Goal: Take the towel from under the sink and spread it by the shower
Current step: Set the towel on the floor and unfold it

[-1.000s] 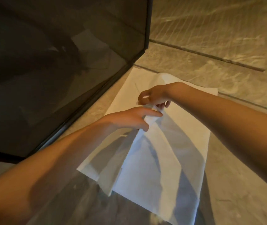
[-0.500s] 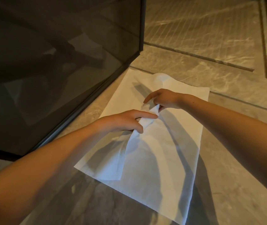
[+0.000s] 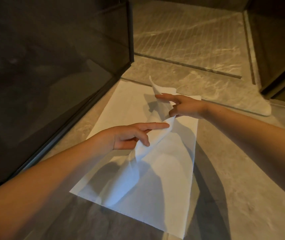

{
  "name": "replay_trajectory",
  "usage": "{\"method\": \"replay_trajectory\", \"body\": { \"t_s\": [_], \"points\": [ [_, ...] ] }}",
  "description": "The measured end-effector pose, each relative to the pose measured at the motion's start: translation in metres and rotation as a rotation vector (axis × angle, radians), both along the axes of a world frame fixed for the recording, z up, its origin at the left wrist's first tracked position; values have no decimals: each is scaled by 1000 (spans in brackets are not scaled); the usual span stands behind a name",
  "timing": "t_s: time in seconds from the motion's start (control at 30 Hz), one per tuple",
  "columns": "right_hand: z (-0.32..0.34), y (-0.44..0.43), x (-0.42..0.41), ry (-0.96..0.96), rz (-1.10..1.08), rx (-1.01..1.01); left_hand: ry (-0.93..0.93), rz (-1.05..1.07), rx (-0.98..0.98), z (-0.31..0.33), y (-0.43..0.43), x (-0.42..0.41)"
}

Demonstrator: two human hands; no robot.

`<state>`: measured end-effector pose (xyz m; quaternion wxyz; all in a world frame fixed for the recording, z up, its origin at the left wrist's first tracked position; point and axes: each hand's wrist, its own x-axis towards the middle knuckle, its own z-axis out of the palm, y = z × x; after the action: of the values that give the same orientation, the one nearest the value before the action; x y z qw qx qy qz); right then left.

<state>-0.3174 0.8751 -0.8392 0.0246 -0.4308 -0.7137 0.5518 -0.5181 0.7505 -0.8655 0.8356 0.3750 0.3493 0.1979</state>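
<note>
A thin white towel (image 3: 155, 184) lies on the stone floor beside the dark glass shower panel (image 3: 51, 75). Its lower layer is flat; an upper layer is lifted in the middle. My left hand (image 3: 129, 135) pinches that raised fold between thumb and fingers, index finger stretched out. My right hand (image 3: 181, 106) pinches the same edge farther away, and a loose corner of the towel (image 3: 154, 85) sticks up above it.
The ribbed shower floor (image 3: 190, 40) lies past a threshold strip (image 3: 190, 66) at the far end. A dark wall or door edge (image 3: 280, 66) stands at the right. Bare stone floor (image 3: 250, 179) runs along the towel's right side.
Both hands have moved apart along the lifted edge. The right hand went farther away and raised the corner. The fold between them has opened wider.
</note>
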Motion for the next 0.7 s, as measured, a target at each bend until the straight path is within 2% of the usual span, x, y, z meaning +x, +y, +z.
{"method": "replay_trajectory", "body": {
  "t_s": [0.2,0.4,0.7],
  "points": [
    [22,1,57,-36,-28,68,-158,-27,-51,4,11,50],
    [37,-9,133,-73,-152,83,-164,-113,-24,5,24,119],
    [35,-42,251,-1,-430,-28,-199,-227,-62,0,24,227]
  ]
}}
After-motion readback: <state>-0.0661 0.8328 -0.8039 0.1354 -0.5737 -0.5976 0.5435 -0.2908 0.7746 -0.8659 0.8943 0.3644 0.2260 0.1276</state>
